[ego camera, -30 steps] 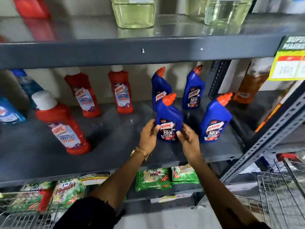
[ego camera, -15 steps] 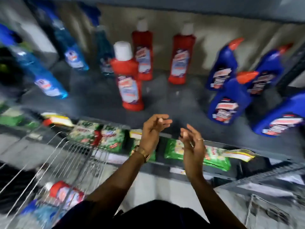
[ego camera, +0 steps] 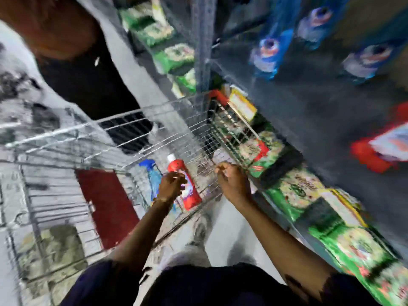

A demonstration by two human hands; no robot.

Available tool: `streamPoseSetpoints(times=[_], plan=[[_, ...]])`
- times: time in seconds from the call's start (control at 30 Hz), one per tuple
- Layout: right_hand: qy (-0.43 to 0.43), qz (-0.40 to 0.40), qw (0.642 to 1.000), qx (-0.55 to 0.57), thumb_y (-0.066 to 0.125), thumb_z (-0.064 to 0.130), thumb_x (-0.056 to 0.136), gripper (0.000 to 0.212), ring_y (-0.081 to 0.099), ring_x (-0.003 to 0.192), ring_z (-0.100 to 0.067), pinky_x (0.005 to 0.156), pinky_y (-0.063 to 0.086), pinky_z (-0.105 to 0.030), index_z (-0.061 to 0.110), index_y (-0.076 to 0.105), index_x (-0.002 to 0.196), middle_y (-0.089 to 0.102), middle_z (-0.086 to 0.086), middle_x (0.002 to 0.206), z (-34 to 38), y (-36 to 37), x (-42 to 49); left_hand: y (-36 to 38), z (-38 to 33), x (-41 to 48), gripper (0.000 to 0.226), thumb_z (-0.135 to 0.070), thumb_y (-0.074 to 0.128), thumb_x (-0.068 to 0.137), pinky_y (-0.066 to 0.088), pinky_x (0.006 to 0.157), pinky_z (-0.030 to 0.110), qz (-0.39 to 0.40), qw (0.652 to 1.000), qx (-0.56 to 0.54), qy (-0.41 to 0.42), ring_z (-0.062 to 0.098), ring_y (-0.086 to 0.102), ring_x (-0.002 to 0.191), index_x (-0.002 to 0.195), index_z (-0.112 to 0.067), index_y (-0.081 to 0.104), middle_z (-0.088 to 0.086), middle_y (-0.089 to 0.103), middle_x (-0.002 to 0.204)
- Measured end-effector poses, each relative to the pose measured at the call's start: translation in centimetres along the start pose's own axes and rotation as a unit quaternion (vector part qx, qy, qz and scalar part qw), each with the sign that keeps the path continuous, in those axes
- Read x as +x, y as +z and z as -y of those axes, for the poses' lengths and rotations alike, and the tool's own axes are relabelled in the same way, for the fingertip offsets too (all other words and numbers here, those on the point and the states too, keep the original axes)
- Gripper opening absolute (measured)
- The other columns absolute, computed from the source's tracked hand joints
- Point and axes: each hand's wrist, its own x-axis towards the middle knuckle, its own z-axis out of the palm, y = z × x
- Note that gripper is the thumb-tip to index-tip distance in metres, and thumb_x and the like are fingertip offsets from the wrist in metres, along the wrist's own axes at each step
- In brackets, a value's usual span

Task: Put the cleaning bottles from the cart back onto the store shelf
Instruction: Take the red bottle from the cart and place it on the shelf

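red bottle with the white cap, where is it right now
In the wire cart, lying beside the blue spray bottle, just beyond the left hand.

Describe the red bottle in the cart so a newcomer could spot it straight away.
Find the wire cart left of the shelf. The red bottle lies inside, just beyond the left hand. Unlike the blue spray bottle beside it, it is red with a white cap.

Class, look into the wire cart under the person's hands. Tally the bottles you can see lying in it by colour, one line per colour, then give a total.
Red bottle: 1
Blue bottle: 1
Total: 2
The picture is blurred, so the cart may hold more out of sight.
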Motion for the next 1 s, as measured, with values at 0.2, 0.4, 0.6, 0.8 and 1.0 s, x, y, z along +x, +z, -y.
streamPoseSetpoints(times=[0.2, 0.4, 0.6, 0.8, 1.0], plan=[[0.059, 0.024, 0.976, -0.209, 0.056, 0.018, 0.075, 0.021, 0.056, 0.109, -0.038, 0.1, 0.04, -0.056, 0.012, 0.067, 0.093, 0.071, -0.02, 0.095, -0.6, 4.5, 3.7, -3.6, 9.0, 8.2, 0.031, -0.012, 0.06, 0.086, 0.044, 0.067, 0.034, 0.023, 0.984, 0.127, -0.125, 0.021, 0.053, 0.054, 0.056, -0.018, 0.055, -0.008, 0.055, 0.035], [0.068, 0.053, 0.947, -0.309, 0.063, 0.025, 0.076, 0.036, 0.029, 0.141, -0.029, 0.113, 0.017, -0.059, 0.023, 0.06, 0.112, 0.068, -0.008, 0.119, -1.7, 5.0, 4.4, -1.1, 10.9, 12.4, 0.049, -0.029, 0.048, 0.095, 0.039, 0.083, 0.034, 0.004, 0.972, 0.172, -0.16, 0.039, 0.053, 0.118, 0.12, 0.012, 0.052, 0.031, 0.055, 0.126], [0.069, 0.069, 0.931, -0.351, 0.064, 0.031, 0.079, 0.044, 0.018, 0.146, -0.025, 0.116, -0.007, -0.058, 0.029, 0.055, 0.122, 0.063, -0.002, 0.129, -1.7, 5.2, 4.6, 1.7, 14.7, 16.9, 0.055, -0.033, 0.071, 0.075, 0.051, 0.09, 0.043, -0.099, 0.967, 0.093, -0.217, 0.039, 0.06, 0.109, 0.115, 0.003, 0.057, 0.026, 0.062, 0.118], [0.072, 0.061, 0.933, -0.348, 0.068, 0.031, 0.076, 0.043, 0.02, 0.145, -0.023, 0.117, -0.003, -0.057, 0.031, 0.058, 0.119, 0.065, -0.001, 0.127, -1.4, 5.3, 4.7, 1.4, 11.9, 15.6, 0.053, -0.024, 0.081, 0.066, 0.056, 0.085, 0.048, -0.077, 0.967, -0.017, -0.243, 0.03, 0.066, 0.096, 0.11, -0.005, 0.057, 0.017, 0.066, 0.111], [0.071, 0.052, 0.937, -0.338, 0.065, 0.029, 0.076, 0.045, 0.019, 0.145, -0.026, 0.117, -0.008, -0.055, 0.028, 0.058, 0.12, 0.065, -0.003, 0.127, -1.2, 5.2, 4.6, 0.1, 14.0, 16.6, 0.061, -0.029, 0.088, 0.051, 0.056, 0.077, 0.06, -0.042, 0.978, -0.047, -0.199, 0.038, 0.067, 0.097, 0.099, -0.014, 0.053, 0.021, 0.066, 0.114]])
